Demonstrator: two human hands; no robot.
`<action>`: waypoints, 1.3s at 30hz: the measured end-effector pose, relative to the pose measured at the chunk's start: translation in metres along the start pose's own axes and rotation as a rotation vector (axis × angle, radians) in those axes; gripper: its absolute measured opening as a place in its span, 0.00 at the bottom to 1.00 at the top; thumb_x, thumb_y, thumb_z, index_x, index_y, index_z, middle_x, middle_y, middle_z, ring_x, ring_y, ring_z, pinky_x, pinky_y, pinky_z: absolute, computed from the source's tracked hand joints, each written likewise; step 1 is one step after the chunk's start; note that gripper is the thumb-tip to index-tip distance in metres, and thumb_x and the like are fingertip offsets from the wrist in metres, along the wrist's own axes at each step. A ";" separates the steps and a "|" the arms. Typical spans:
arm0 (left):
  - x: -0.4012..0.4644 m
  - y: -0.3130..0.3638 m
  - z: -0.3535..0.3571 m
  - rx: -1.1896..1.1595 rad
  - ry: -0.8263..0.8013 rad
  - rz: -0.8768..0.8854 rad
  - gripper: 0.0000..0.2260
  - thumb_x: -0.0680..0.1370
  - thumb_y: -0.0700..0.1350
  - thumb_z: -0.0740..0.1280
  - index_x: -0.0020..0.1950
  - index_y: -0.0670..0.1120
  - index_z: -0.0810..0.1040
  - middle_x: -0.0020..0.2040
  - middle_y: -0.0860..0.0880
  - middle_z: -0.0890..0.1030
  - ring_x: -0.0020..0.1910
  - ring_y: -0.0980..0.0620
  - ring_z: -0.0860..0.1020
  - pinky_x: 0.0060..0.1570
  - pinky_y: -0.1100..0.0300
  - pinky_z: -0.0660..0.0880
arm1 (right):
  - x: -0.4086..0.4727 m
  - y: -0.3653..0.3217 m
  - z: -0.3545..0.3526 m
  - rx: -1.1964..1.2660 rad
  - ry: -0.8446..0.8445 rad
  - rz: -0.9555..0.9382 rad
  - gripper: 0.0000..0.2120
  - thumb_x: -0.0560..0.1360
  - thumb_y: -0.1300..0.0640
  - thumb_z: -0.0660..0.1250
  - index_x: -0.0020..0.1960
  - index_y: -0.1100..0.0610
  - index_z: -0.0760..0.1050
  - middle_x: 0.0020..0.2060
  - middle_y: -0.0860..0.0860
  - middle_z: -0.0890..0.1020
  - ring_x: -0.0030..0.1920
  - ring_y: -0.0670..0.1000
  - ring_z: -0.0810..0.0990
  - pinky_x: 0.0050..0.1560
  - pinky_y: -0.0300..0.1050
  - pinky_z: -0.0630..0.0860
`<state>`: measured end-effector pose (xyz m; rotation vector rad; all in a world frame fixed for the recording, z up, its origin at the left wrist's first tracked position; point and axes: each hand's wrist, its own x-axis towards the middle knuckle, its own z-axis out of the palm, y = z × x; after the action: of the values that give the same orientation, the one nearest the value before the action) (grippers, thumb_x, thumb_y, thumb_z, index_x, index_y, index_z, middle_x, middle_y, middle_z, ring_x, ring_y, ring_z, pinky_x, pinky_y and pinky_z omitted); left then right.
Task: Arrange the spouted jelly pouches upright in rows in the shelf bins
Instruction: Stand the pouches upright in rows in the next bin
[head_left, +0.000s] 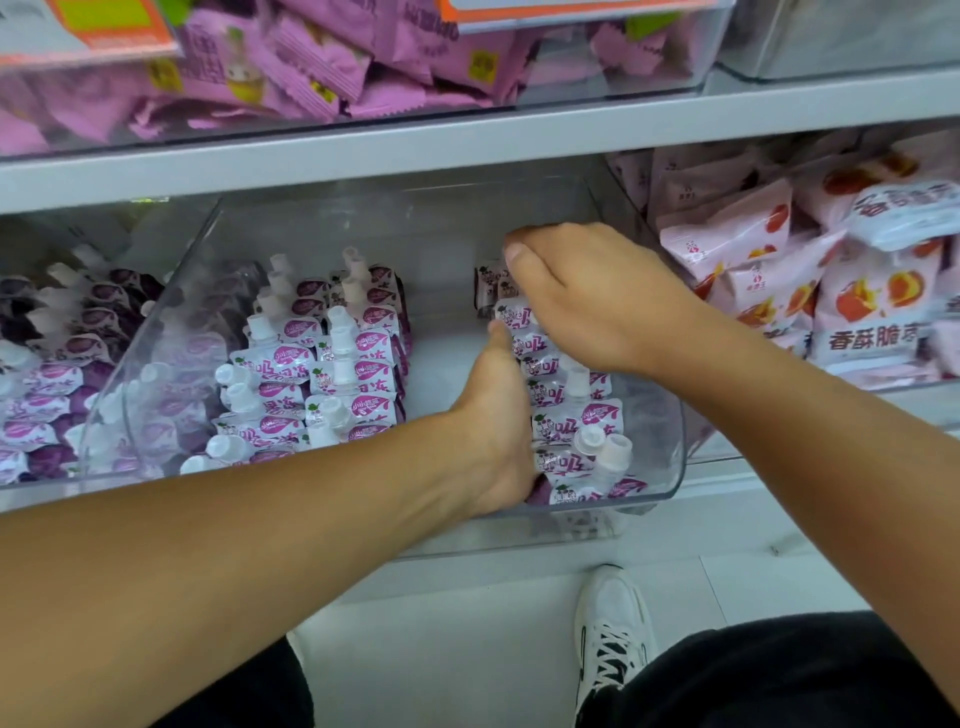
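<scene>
Left rows stand done; your left hand and right hand, fingers curled on the right row, must fill the bin's middle gap.

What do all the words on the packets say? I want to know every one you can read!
"香酥脆枣" – on the pink packets in the right bin.
"吸" and "冻" – big letters on the spouted jelly pouches in the middle bin; the small print and the logo are too small to read.
Purple packets on the upper shelf: too blurred to read.
</scene>
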<state>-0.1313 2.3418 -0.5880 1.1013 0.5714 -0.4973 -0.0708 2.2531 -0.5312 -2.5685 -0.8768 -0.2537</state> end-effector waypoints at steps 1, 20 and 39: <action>0.003 -0.002 0.003 -0.024 0.010 0.001 0.37 0.75 0.74 0.45 0.58 0.48 0.82 0.56 0.42 0.84 0.55 0.41 0.82 0.59 0.43 0.76 | 0.001 0.001 0.001 0.000 -0.006 0.014 0.18 0.81 0.49 0.47 0.37 0.53 0.66 0.34 0.49 0.74 0.41 0.57 0.73 0.40 0.49 0.68; 0.039 0.038 0.010 0.117 0.272 0.411 0.31 0.82 0.63 0.42 0.63 0.46 0.76 0.36 0.52 0.83 0.29 0.59 0.80 0.23 0.73 0.70 | 0.002 0.007 -0.008 0.337 0.095 0.298 0.20 0.80 0.53 0.54 0.36 0.63 0.73 0.35 0.58 0.79 0.42 0.59 0.76 0.45 0.51 0.73; 0.041 0.028 0.003 0.103 0.024 0.256 0.30 0.81 0.65 0.40 0.56 0.53 0.78 0.43 0.53 0.85 0.33 0.58 0.84 0.26 0.66 0.78 | -0.006 0.007 -0.003 -0.201 0.049 0.007 0.12 0.81 0.52 0.51 0.43 0.55 0.68 0.45 0.56 0.77 0.49 0.61 0.77 0.44 0.49 0.67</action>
<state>-0.0827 2.3462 -0.5946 1.2603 0.4216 -0.2931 -0.0714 2.2433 -0.5324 -2.7356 -0.8638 -0.4198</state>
